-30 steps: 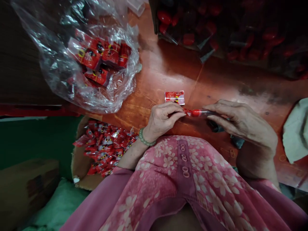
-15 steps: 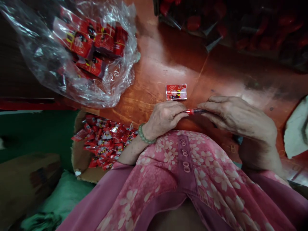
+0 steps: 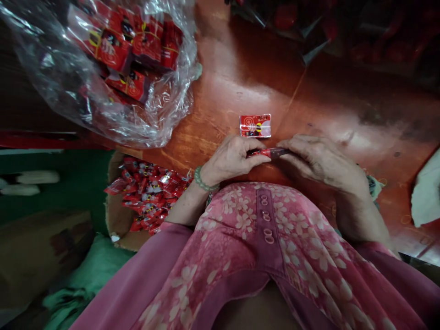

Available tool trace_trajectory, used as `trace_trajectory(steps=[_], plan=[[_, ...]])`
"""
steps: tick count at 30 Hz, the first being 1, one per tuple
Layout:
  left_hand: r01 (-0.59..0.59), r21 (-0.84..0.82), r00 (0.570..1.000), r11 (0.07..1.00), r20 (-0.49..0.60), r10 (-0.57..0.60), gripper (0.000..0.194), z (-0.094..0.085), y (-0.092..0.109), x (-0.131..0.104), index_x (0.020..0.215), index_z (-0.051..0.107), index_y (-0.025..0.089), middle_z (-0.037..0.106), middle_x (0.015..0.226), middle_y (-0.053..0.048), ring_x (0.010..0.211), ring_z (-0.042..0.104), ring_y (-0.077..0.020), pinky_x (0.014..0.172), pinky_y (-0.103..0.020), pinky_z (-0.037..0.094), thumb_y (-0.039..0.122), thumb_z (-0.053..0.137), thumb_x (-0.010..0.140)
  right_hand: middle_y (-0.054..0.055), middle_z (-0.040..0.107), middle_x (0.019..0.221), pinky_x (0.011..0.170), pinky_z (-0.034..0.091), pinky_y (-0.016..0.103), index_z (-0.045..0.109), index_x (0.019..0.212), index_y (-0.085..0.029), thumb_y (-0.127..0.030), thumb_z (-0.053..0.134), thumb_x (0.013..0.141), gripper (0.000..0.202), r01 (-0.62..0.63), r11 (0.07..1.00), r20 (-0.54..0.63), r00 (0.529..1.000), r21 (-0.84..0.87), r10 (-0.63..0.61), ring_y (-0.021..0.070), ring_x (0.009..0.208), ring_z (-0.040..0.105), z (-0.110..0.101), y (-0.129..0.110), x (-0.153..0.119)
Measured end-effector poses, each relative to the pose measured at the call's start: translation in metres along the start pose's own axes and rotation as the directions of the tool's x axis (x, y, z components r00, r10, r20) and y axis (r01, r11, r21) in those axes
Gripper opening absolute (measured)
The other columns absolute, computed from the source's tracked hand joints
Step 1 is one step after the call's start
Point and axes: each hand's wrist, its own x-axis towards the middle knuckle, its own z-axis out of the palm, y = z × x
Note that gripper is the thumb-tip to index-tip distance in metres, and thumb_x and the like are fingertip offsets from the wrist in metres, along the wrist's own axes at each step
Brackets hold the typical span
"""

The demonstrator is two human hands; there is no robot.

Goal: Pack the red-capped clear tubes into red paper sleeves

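A thin, red and dark item [image 3: 271,152], seen nearly edge-on, spans the gap between my hands. I cannot tell its exact kind. Its left end is pinched between the thumb and fingers of my left hand [image 3: 228,159]. At its right end, the fingers of my right hand [image 3: 318,158] are closed on it and partly cover it. Just beyond my left fingertips, a red printed card [image 3: 255,126] with yellow, black and pink marks lies flat on the reddish-brown table [image 3: 220,96].
At upper left, a clear plastic bag [image 3: 161,123] holds red printed bundles with yellow bands. A cardboard box [image 3: 114,211] of small red wrapped packets stands below it. Dark shadow covers red items [image 3: 285,16] at the back. A pale piece [image 3: 426,192] lies at far right.
My right hand has come slightly left and more of the red and dark item shows over my left thumb. The whole view has shifted a little.
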Motion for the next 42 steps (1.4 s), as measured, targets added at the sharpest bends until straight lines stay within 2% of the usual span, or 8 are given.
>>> trace_trajectory(steps=[7,11,13,16,22,30,37,42], plan=[[0.006,0.032,0.996,0.999,-0.085,-0.003,0.03,-0.007,0.0,0.007,0.087,0.081,0.018,0.074,0.069,-0.003,0.06,0.062,-0.0143,0.064,-0.028,0.046,0.047,0.075,0.088,0.011,0.079,0.113,0.093,0.058,0.043,0.074,0.118,-0.02,-0.032,0.05,0.103,0.03,-0.017,0.976,-0.16,0.986,0.216,0.052,0.0273,0.101,0.074,0.024,0.002,0.003],[0.026,-0.177,0.96,0.984,-0.271,-0.074,0.052,-0.016,-0.002,0.005,0.116,0.076,0.023,0.08,0.096,-0.006,0.086,0.074,-0.0219,0.082,-0.035,0.058,0.058,0.083,0.078,0.006,0.08,0.108,0.085,0.061,0.037,0.074,0.119,-0.022,-0.038,0.06,0.099,0.029,-0.029,0.863,-0.247,0.953,0.505,0.176,0.0221,0.09,0.075,0.042,0.007,0.01],[-0.007,-0.357,0.931,0.934,-0.342,-0.123,0.068,-0.02,-0.003,0.003,0.126,0.07,0.026,0.078,0.112,-0.007,0.1,0.075,-0.0235,0.089,-0.036,0.06,0.068,0.082,0.073,0.003,0.08,0.102,0.073,0.061,0.033,0.074,0.116,-0.024,-0.045,0.068,0.094,0.032,-0.029,0.731,-0.263,0.923,0.682,0.281,0.0185,0.078,0.073,0.049,0.008,0.015],[-0.021,-0.588,0.944,0.809,-0.279,-0.178,0.073,-0.016,-0.006,-0.001,0.123,0.067,0.026,0.075,0.122,-0.01,0.112,0.074,-0.0238,0.093,-0.035,0.062,0.076,0.078,0.071,0.001,0.079,0.093,0.064,0.06,0.029,0.075,0.11,-0.023,-0.055,0.078,0.084,0.041,0.014,0.542,-0.25,0.897,0.84,0.364,0.015,0.066,0.069,0.052,0.006,0.025],[-0.004,-0.809,0.933,0.588,-0.215,-0.289,0.044,0.017,-0.002,0.001,0.095,0.074,0.021,0.081,0.102,-0.006,0.101,0.077,-0.0196,0.098,-0.035,0.061,0.058,0.084,0.076,-0.001,0.075,0.084,0.061,0.058,0.025,0.074,0.103,-0.021,-0.057,0.082,0.079,0.045,0.067,0.437,-0.226,0.919,0.897,0.323,0.0115,0.062,0.067,0.054,-0.003,0.039],[-0.004,-0.766,0.837,0.643,-0.354,-0.417,0.053,0.037,-0.006,0.014,0.092,0.072,0.018,0.078,0.088,-0.004,0.076,0.073,-0.016,0.068,-0.03,0.059,0.069,0.076,0.078,-0.002,0.072,0.079,0.061,0.059,0.025,0.068,0.108,-0.023,-0.065,0.076,0.082,0.05,0.114,0.451,-0.321,0.851,0.885,0.415,0.0117,0.063,0.068,0.077,-0.012,0.05],[-0.099,-0.749,0.861,0.655,-0.394,-0.321,0.054,0.022,-0.004,0.013,0.099,0.074,0.021,0.08,0.109,-0.007,0.107,0.076,-0.024,0.091,-0.037,0.062,0.07,0.078,0.077,-0.003,0.071,0.071,0.061,0.059,0.026,0.069,0.108,-0.022,-0.062,0.075,0.084,0.047,0.104,0.426,-0.265,0.902,0.899,0.34,0.0126,0.058,0.067,0.077,-0.012,0.053],[-0.065,-0.778,0.831,0.624,-0.389,-0.398,0.057,0.024,-0.006,0.016,0.1,0.073,0.02,0.081,0.103,-0.007,0.102,0.077,-0.0229,0.09,-0.037,0.062,0.071,0.079,0.075,0.005,0.078,0.096,0.078,0.062,0.036,0.07,0.11,-0.023,-0.061,0.069,0.089,0.044,0.118,0.714,-0.528,0.757,0.69,0.385,0.0185,0.075,0.072,0.08,-0.024,0.056]])
